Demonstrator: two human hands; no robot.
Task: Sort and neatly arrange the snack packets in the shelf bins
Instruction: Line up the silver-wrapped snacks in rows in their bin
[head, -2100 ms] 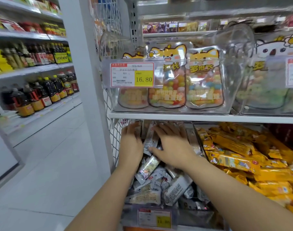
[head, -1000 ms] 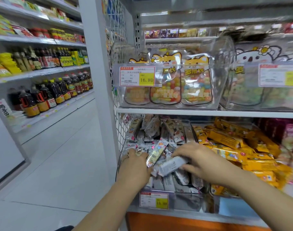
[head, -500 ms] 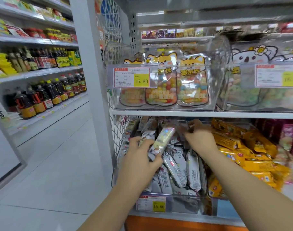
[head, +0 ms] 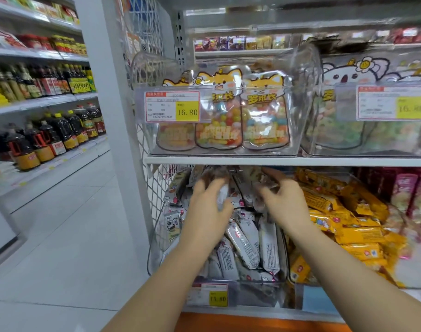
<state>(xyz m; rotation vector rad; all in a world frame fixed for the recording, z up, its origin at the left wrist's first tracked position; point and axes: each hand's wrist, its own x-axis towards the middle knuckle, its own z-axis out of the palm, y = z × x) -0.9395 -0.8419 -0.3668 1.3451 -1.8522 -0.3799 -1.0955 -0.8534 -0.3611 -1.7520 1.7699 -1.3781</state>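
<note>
left hand [head: 206, 207] carries its silver packet [head: 222, 196] toward 12 o'clock, fingers curled round it; right hand [head: 285, 204] now grips a blurred packet [head: 262, 189].

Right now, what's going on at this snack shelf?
A person is sorting the silver snack packets in the clear bin on the lower shelf. Their left grip holds one packet, and their right grip seems to clutch another near the back, though that part is blurred. Neither touches the yellow packets in the neighbouring bin.
</note>
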